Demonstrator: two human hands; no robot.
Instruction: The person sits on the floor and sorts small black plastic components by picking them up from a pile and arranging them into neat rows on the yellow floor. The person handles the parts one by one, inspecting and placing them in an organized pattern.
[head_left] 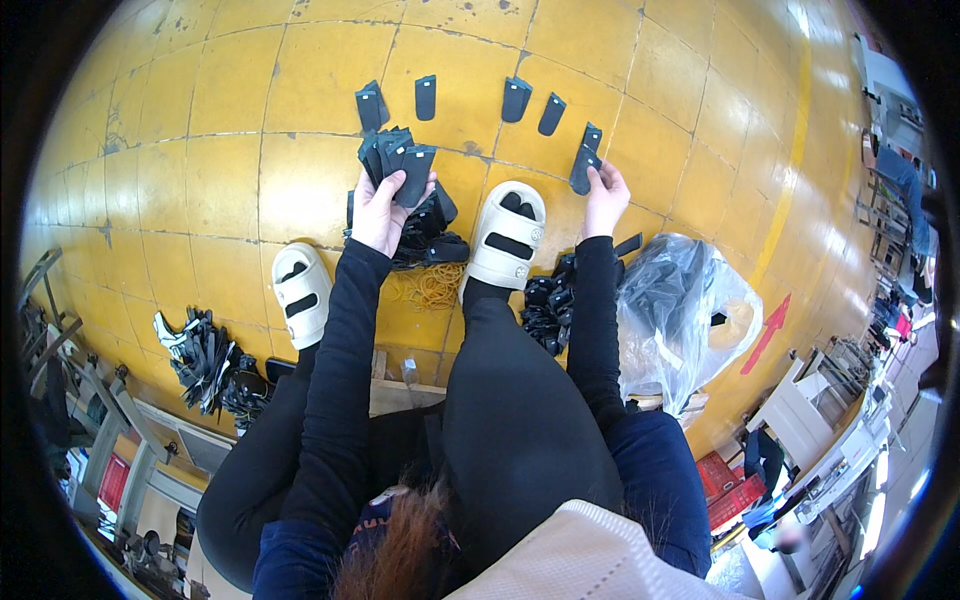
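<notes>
My left hand (378, 215) is closed around a fanned stack of dark fabric pieces (392, 155), the thumb on top. Each piece is a rounded strip with a teal edge, and some carry a small pale label. My right hand (606, 200) pinches one dark fabric piece (582, 174) low over the floor; it overlaps another piece (592, 134) just beyond it. In a row ahead of my hands lie a pair of overlapping pieces (371, 106), a single piece (426, 98), another overlapping group (516, 100) and a tilted single piece (551, 114).
Under my left hand is a dark pile (430, 240) beside yellow rubber bands (437, 288). Bundled dark pieces (548, 310) and a clear plastic bag (685, 310) lie right of my sandal (508, 240). More dark strips (205, 365) are heaped left. Red crates (735, 490) stand far right.
</notes>
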